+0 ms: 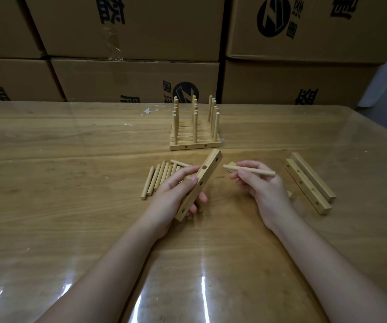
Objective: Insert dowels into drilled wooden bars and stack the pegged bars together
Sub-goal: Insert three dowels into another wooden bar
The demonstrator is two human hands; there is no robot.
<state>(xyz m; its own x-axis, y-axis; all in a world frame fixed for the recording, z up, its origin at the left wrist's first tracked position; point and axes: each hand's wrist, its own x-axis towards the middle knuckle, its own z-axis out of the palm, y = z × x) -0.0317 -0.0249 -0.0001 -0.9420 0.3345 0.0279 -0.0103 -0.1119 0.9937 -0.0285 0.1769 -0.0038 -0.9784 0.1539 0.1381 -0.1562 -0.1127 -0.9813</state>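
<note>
Cardboard boxes (127,31) behind table (48,206), pegged stack (196,145), loose dowels (162,176).

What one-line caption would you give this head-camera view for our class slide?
Left hand holds a drilled bar while the right hand holds a dowel beside it, pegged bars stacked behind.

Just the one view here: a wide-angle head cam, looking forward and down across the table (71,159) from close in. The pegged stack (196,134) sits upper-middle, the left hand (176,194) and right hand (262,187) nearer the camera, cardboard boxes (131,80) behind it.
</note>
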